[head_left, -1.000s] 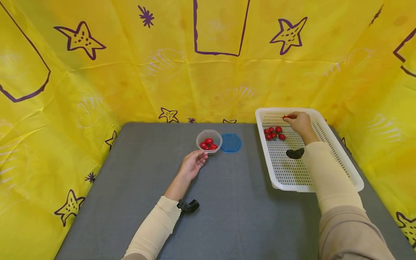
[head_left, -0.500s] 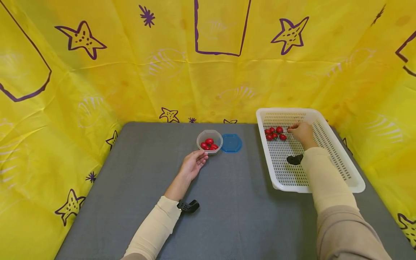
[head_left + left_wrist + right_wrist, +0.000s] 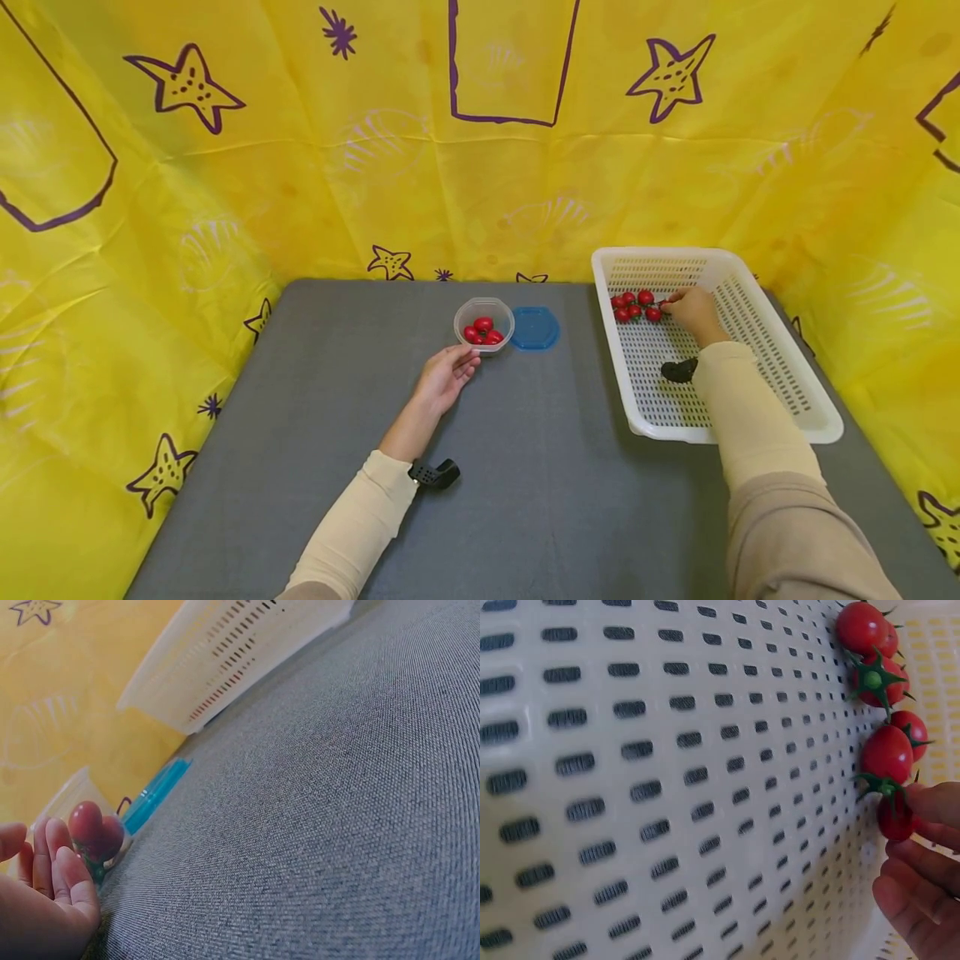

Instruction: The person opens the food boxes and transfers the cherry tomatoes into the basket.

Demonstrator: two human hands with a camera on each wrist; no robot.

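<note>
My left hand (image 3: 441, 379) holds the near rim of a small clear plastic tub (image 3: 483, 307); its thumb lies uppermost, with the other fingers below. Several red cherry tomatoes (image 3: 480, 332) lie in the tub. In the left wrist view, the fingertips (image 3: 73, 866) are against the tub wall. Inside the white basket, my right hand (image 3: 696, 315) pinches a cherry tomato (image 3: 895, 817) with a green calyx between thumb and fingers. This tomato sits at the end of a cluster of cherry tomatoes (image 3: 887, 752) on the basket floor.
The white perforated basket (image 3: 624, 392) stands at the right of the grey table (image 3: 300, 417). Beside the tub lies a blue lid (image 3: 535, 328). A black wrist device (image 3: 678, 371) is on my right wrist, another (image 3: 435, 474) on my left. Yellow cloth (image 3: 495, 192) encloses the table's back and sides.
My right hand has lowered the cherry tomato from near the basket's back to the right end of the cluster. The left hand and tub have stayed in place.
</note>
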